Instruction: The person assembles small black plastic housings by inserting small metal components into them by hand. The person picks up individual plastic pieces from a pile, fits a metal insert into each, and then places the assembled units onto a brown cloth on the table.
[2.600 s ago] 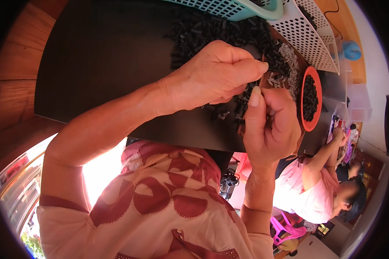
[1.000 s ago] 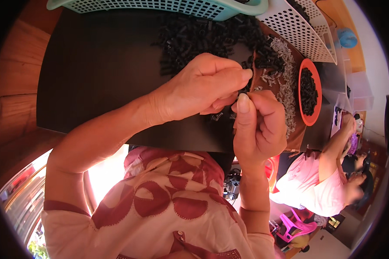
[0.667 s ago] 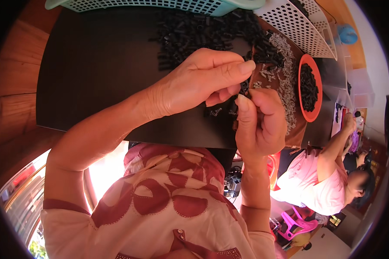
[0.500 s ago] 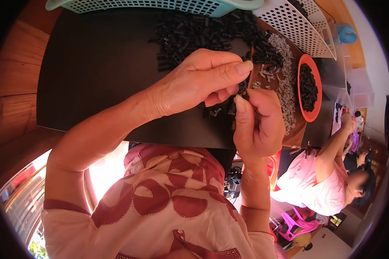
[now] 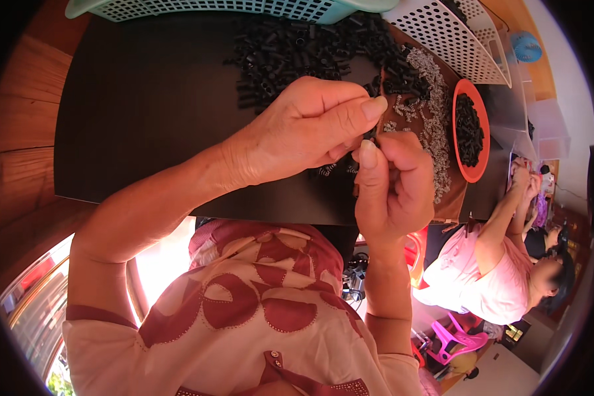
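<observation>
My left hand (image 5: 310,129) and my right hand (image 5: 400,188) meet over the dark table (image 5: 132,112), with thumbs pinched against fingers. Between their fingertips is a small black plastic part (image 5: 372,136), mostly covered, so its shape is hard to make out. Beyond my left hand lies a heap of short black plastic tubes (image 5: 290,49). A spread of small metal coil springs (image 5: 435,119) lies on a brown cloth (image 5: 452,204) to the right of my hands. A few loose springs (image 5: 328,169) show beneath my left hand.
An orange bowl (image 5: 483,155) of black parts stands right of the springs. A teal basket (image 5: 231,10) lines the far edge; a white perforated basket (image 5: 442,39) and clear plastic bins (image 5: 551,129) stand far right. A co-worker in a pink shirt (image 5: 475,270) sits at right.
My fingertips have drawn slightly closer together, and less of the black part shows between them. The co-worker's arms have shifted.
</observation>
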Demonstrator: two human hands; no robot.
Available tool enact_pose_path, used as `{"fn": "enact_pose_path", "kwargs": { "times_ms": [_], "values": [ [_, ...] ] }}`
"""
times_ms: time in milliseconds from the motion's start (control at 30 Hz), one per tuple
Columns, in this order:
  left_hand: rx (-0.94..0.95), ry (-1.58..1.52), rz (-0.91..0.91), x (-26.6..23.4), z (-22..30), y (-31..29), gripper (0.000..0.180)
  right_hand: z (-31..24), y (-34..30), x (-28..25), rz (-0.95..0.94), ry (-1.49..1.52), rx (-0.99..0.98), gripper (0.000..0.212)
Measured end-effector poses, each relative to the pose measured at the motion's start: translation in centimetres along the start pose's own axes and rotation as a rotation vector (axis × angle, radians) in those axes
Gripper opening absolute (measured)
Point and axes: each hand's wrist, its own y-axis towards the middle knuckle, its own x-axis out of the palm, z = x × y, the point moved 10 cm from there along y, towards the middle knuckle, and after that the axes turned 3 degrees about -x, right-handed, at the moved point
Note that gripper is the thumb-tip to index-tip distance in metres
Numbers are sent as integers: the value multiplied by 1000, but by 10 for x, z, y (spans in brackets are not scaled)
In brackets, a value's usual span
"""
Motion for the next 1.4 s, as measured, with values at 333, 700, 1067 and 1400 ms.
{"fn": "enact_pose_path", "kwargs": {
  "times_ms": [333,700,1067,1400],
  "values": [
    [-138,-131,-22,1,-10,2,42,1,26,5,-198,57,-86,31],
    [-66,-247,45,-13,-9,10,48,-1,26,-8,-39,183,-144,27],
    [-23,-309,57,-16,-2,14,48,-8,22,-25,-5,95,-220,25],
    [84,-202,128,-27,10,15,44,164,46,-179,-124,-482,506,29]
  ]
}}
